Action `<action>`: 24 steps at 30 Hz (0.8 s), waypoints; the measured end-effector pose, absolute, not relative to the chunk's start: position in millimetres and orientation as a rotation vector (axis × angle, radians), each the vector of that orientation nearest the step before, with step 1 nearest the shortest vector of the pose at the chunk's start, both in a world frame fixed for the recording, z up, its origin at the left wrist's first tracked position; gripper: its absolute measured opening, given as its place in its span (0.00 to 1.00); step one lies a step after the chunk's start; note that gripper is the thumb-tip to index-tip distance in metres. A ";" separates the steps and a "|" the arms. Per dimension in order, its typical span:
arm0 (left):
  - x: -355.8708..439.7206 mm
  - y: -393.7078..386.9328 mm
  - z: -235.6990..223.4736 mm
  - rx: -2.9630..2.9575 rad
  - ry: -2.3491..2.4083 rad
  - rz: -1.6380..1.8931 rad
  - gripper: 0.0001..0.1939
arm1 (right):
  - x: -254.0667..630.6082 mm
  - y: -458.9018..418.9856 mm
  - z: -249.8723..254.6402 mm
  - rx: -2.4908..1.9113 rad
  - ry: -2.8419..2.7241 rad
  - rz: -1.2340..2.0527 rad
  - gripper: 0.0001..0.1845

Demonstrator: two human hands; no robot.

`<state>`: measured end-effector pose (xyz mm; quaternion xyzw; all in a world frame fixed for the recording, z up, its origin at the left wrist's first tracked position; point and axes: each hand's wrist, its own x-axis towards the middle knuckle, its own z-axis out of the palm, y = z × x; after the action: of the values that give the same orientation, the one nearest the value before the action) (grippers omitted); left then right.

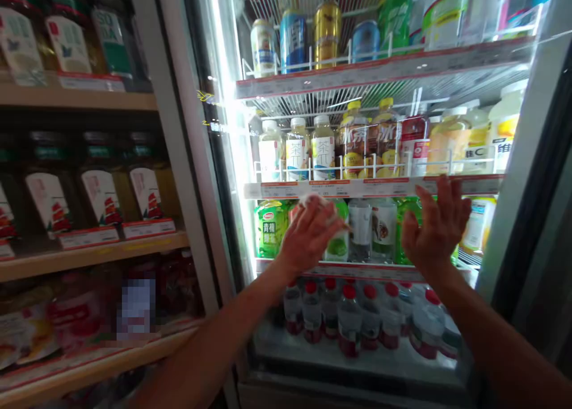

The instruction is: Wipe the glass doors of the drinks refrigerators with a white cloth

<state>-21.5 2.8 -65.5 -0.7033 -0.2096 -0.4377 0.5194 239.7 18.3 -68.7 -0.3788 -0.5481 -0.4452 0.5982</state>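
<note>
A tall cooler [357, 391] is faced, with a glass front [378, 93] marked out by thin glare lines and yellow lettering at the left edge. A soft, crumpled white wad [315, 200], cloth or paper not determined, is held under the bent fingers of the left hand [308, 236], before the price rail [379, 187] of the middle shelf; whether the glass is touched cannot be told. The right hand [433, 224] is raised near the rail's right part, unclenched, fingers spread and nothing gripped; contact with the glass is likewise unclear. Behind the glass front, shelves of slim white wire are seen. On the upper one, cylindrical metal cans [328, 37] in gold, blue and white are ranged beside a green bottle [397, 16]. Below, smooth plastic bottles [353, 141] are lined up, white- and yellow-capped, paper-pale or brown in label. Under the rail, green-labelled bottles [271, 224] and clear ones are partly hidden by the hands. At the bottom, rounded transparent bottles [351, 319] with ridged-looking red caps are grouped. To the left, dark glassy bottles [96, 189] with curved white labels are stood on wood-toned shelves [89, 257], dimly lit.
</note>
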 end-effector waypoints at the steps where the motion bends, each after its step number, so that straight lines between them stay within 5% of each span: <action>1: -19.8 1.7 -68.4 -1.737 -0.454 -0.970 0.24 | 241.0 18.3 -69.1 -0.873 -1.280 -1.037 0.29; 8: -88.9 5.3 -28.5 -1.270 -0.812 -1.463 0.22 | 240.9 17.7 -69.9 -0.849 -1.281 -1.049 0.27; 15: -52.4 1.6 -49.1 -1.720 -0.456 -0.919 0.20 | 243.0 19.0 -71.2 -0.842 -1.292 -1.047 0.29; 20: -92.6 10.7 -16.4 -1.280 -0.759 -1.436 0.20 | 242.0 19.0 -71.1 -0.837 -1.277 -1.040 0.28; 24: -59.0 6.8 -25.7 -1.479 -0.657 -1.272 0.21 | 240.4 18.2 -70.4 -0.835 -1.272 -1.032 0.28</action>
<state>-59.0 6.8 -25.7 -0.6158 -0.2736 -0.5294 0.5154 240.4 18.2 -70.4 -0.3611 -0.5502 -0.4462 0.6065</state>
